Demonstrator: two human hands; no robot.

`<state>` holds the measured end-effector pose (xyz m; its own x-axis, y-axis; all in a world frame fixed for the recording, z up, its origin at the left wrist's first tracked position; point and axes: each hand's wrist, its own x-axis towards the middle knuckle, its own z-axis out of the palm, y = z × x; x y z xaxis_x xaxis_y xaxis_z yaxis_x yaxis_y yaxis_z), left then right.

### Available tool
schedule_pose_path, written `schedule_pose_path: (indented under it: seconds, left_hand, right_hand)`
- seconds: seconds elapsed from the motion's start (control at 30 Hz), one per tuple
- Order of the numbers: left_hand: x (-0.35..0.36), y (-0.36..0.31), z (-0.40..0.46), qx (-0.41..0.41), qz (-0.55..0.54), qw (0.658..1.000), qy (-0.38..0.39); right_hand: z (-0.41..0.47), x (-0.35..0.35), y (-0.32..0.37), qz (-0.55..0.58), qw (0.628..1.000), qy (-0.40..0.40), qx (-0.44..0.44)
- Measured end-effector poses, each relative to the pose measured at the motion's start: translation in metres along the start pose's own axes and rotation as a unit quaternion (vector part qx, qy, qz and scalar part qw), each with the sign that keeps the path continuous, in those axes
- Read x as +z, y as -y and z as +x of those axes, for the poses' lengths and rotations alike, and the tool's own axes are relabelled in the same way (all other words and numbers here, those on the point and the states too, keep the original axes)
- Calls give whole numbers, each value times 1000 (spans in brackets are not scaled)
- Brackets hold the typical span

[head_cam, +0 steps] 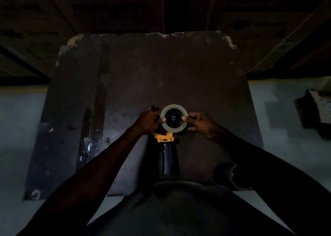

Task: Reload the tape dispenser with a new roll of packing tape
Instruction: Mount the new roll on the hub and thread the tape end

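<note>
A tape dispenser with a yellow frame and a black handle lies on a dark worn table, handle pointing toward me. A pale roll of packing tape sits around the dispenser's black hub. My left hand grips the roll's left edge and the dispenser's front part, thumb on the roll. My right hand pinches the roll's right edge with thumb and fingers. The scene is dim.
A dark curved object, perhaps another roll, lies on the table near my right forearm. Shiny scraps of tape stick to the table's left side. Cardboard boxes stand behind the table. A dark item lies on the floor at right.
</note>
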<state>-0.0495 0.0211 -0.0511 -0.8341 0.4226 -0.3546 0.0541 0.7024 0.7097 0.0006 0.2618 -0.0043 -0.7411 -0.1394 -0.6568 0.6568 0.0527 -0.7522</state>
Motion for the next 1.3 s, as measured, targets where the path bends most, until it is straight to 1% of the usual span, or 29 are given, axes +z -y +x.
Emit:
schedule_pose_path:
  seconds: [0.07, 0.2, 0.3, 0.37, 0.47, 0.6, 0.7, 0.77, 0.8, 0.9, 1.0, 1.1, 1.17, 1.23, 1.3]
  left_hand:
    - [5, 6, 1, 12, 33, 999, -18]
    - [4, 3, 0, 25, 38, 998, -34]
    - [3, -3, -5, -11, 49, 998, -45]
    - [4, -4, -9, -21, 58, 997, -51]
    - [3, -7, -16, -19, 64, 995, -76]
    - [2, -9, -29, 4, 47, 993, -112]
    - [-7, -7, -47, 10, -15, 986, -163]
    - [-9, -4, -61, 11, -43, 984, -175]
    - [-9, -4, -66, 11, -39, 984, -173]
    - [-5, -10, -73, 7, 21, 989, -146]
    - [0, -16, -67, 33, 80, 987, -137]
    - [1, -26, -58, -9, 144, 986, -87]
    - [0, -31, -51, -42, 165, 984, -58]
    - [-3, -36, -47, -72, 157, 983, -59]
    - [-5, -38, -47, -78, 153, 983, -64]
  right_hand:
    - [2, 0, -5, -1, 1000, -18, -1]
    - [5, -5, -4, -61, 998, -12, -7]
    - [4, -8, -4, -102, 994, -19, -27]
    - [2, -7, -6, -105, 994, -26, -34]
    - [0, -3, -8, -78, 996, -33, -28]
    - [-2, 4, -15, -52, 997, -56, -23]
    - [-4, 8, -17, -43, 996, -69, -27]
    - [-6, 10, -17, -39, 996, -76, -28]
    - [-6, 10, -16, -38, 996, -80, -27]
    - [-7, 12, -15, -42, 996, -80, -25]
    - [-7, 14, -15, -40, 995, -84, -25]
    - [-8, 16, -15, -42, 995, -91, -26]
    - [-8, 16, -15, -42, 994, -95, -29]
    - [-8, 16, -16, -40, 994, -95, -33]
    - [-9, 18, -16, -42, 993, -102, -37]
